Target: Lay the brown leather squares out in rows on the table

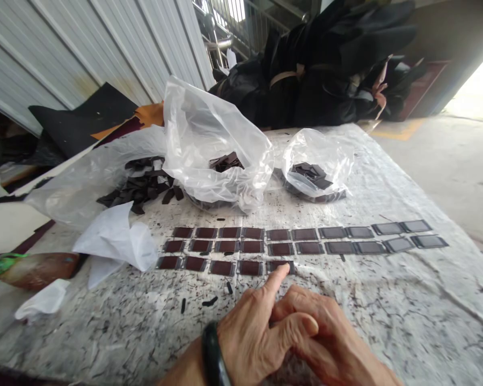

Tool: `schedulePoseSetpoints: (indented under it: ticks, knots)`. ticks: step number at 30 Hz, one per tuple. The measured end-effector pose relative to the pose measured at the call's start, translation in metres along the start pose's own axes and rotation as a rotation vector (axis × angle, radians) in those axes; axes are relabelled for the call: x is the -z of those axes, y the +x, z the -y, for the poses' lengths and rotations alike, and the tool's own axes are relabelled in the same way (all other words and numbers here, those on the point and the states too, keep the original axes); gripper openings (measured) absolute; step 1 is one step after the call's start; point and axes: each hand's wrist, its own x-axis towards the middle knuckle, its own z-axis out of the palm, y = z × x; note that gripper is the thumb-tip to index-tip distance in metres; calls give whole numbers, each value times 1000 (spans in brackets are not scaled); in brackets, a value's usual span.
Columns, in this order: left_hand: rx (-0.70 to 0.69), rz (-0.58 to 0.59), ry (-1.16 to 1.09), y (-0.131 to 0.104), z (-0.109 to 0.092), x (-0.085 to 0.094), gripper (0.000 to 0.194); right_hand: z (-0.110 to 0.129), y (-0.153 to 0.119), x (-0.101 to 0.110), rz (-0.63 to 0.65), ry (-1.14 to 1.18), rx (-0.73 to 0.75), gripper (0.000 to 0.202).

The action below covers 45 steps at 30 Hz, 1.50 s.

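Observation:
Small dark brown rectangular pieces with greyish edges lie in three rows across the cloth. My left hand (260, 329), with a dark bangle (214, 354) on its wrist, has its index finger and thumb stretched out. The index fingertip rests on the rightmost piece (279, 266) of the nearest row. Right beside it, my right hand (326, 327) has its fingers bent and closed. The left thumb lies across the right hand, and what the right fingers hold, if anything, is hidden. Farther right, the back-row pieces (388, 228) look greyer.
A large clear plastic bag (217, 128) with brown pieces stands behind the rows. A smaller bag (317, 155) holds dark pieces. Black strips (145, 185) lie in a heap at left, near white paper (116, 236) and a brown object with green wrapping (38, 268). Black bundles (317, 69) fill the background.

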Motion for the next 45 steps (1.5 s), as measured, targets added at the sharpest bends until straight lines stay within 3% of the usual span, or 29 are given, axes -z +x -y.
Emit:
schedulePoseSetpoints:
  ticks: [2,4,6,8,13,20,23,27,30,32,38,45]
  knots:
    - [-29,-19,10,3,0,2,68,-10,0,12,-118,32,-212,28]
    - [-99,-133,81,7,4,3,51,-22,1,28,-289,30,-371,29]
    - [-229,-296,234,11,10,0,31,-31,2,43,-404,-11,-417,28]
    - [-374,-392,414,15,16,-5,23,-36,2,54,-434,-53,-419,27]
    - [-537,-411,681,25,20,-20,29,-29,3,59,-420,-112,-481,26]
    - [-511,-331,789,34,19,-25,38,-23,7,61,-410,-157,-509,23]
    - [-492,-323,799,36,20,-24,39,-25,4,63,-451,-180,-449,23]
    - [-501,-328,785,36,19,-24,35,-30,-3,68,-589,-543,-17,13]
    - [-507,-327,773,36,17,-24,31,-34,-6,71,-503,-804,279,12]
    - [-509,-336,774,36,17,-25,31,-37,-7,74,-443,-851,347,14]
    - [-516,-371,803,38,18,-26,32,-43,-9,76,-324,-815,320,12]
    - [-497,-320,821,38,16,-26,39,-40,-6,74,-352,-815,39,18]
